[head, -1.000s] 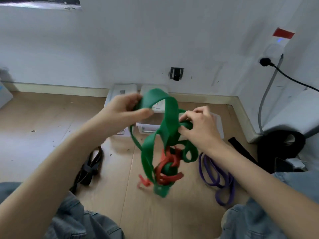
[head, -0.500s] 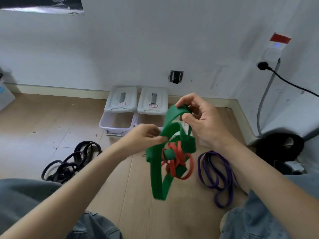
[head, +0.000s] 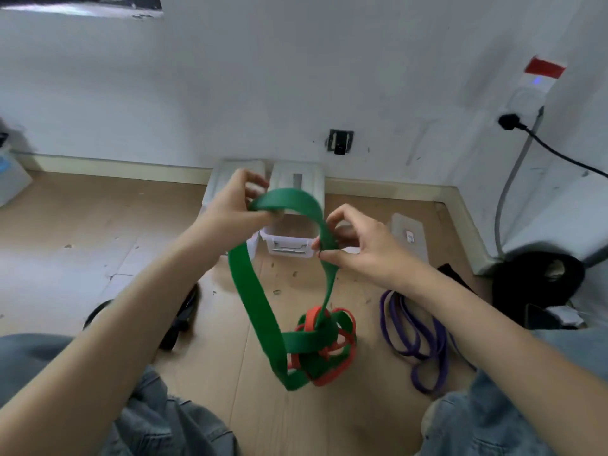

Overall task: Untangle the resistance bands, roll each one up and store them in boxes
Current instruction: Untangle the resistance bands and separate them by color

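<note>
Holding a wide green band [head: 253, 291] up over the wooden floor [head: 82, 245], the left hand [head: 230, 205] has fingers and thumb curled round its top loop, while the right hand [head: 358, 245] pinches the other strand between thumb and fingertips. Below them the green band hangs knotted with a red band [head: 329, 376] — in front of open white boxes [head: 289, 248]. A purple band [head: 414, 337] lies on the floor at right, black bands [head: 184, 314] at left.

The left arm [head: 138, 311] hides most of the black bands [head: 184, 311]. Hands cover parts of the boxes [head: 296, 245].
</note>
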`<state>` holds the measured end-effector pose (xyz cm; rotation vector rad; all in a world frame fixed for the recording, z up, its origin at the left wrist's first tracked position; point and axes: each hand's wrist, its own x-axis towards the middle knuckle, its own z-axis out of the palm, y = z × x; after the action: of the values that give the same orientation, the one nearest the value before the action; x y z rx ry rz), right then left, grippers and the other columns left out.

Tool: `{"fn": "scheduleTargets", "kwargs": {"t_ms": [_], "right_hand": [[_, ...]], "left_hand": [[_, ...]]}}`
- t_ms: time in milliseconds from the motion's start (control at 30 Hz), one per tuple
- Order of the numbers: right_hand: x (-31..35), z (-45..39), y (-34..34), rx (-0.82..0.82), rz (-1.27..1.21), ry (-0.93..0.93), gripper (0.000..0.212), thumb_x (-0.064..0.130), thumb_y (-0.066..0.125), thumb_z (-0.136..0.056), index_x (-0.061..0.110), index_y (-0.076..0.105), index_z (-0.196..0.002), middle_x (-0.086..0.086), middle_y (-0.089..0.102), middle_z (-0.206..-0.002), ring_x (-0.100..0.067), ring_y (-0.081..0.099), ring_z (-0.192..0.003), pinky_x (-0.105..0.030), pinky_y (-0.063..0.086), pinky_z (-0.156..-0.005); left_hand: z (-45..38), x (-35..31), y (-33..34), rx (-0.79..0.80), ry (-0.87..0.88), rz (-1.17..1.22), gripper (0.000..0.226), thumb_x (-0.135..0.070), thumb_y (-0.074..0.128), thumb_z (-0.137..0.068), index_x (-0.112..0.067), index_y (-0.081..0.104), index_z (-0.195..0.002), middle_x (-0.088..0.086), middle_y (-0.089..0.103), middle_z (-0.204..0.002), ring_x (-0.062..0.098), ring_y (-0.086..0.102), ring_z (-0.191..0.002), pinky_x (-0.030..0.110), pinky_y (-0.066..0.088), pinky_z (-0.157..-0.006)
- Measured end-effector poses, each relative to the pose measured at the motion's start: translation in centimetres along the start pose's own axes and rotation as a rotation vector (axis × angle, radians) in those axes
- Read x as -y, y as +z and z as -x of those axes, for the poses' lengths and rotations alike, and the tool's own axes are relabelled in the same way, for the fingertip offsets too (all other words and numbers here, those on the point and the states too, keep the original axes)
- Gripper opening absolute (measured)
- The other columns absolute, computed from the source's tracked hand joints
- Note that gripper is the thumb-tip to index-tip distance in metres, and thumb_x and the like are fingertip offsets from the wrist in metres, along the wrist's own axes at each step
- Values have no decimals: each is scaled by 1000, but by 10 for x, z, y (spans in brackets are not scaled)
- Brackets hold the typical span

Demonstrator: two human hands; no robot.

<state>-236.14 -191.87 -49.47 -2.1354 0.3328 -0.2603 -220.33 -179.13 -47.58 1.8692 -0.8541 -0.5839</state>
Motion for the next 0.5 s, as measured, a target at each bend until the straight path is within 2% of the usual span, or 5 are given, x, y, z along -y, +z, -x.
{"fn": "scheduleTargets", "kwargs": {"t_ms": [133, 233, 300, 433, 500], "right_hand": [[10, -1, -15, -164, -184, 22, 28, 28, 75, -69, 20, 52, -83, -7, 68, -87, -23, 69, -84, -37, 58, -74], [18, -3, -19, -324, -379, 65, 33, 34, 74, -61, 13, 53, -77, -31, 63, -93, -42, 66, -88, -57, 54, -77], [22, -6, -19, -380, -531, 115, 32, 30, 74, -62, 11, 52, -75, -40, 57, -102, -46, 64, -89, -56, 54, -78], [20, -8, -22, -367, -783, 137, 22, 21, 73, -70, 9, 55, -76, -19, 70, -88, -23, 70, -72, -30, 56, -59], [18, -8, -24, -378, -849, 127, 20, 19, 73, -70, 9, 57, -75, -9, 71, -76, -20, 70, -69, -27, 55, -58]], "left_hand": [[4, 33, 9, 115, -49, -740, 73, -35, 70, -79, -11, 33, -137, 11, 41, -137, 27, 41, -122, 35, 36, -99], [16, 43, 27, 383, -88, -437, 78, -57, 64, -73, -14, 40, -133, 3, 50, -133, 15, 52, -114, 30, 45, -97], [30, 48, 53, 573, -95, -184, 97, -72, 65, -57, -19, 38, -134, -3, 50, -132, 8, 52, -114, 32, 47, -98], [53, 79, 107, 310, 123, -359, 113, -42, 76, -66, -38, -4, -145, -15, 17, -143, 6, 36, -119, 32, 39, -100], [52, 90, 113, 208, 138, -374, 109, -19, 74, -73, -36, -5, -146, -6, 18, -143, 20, 44, -122, 36, 42, -100]]}}
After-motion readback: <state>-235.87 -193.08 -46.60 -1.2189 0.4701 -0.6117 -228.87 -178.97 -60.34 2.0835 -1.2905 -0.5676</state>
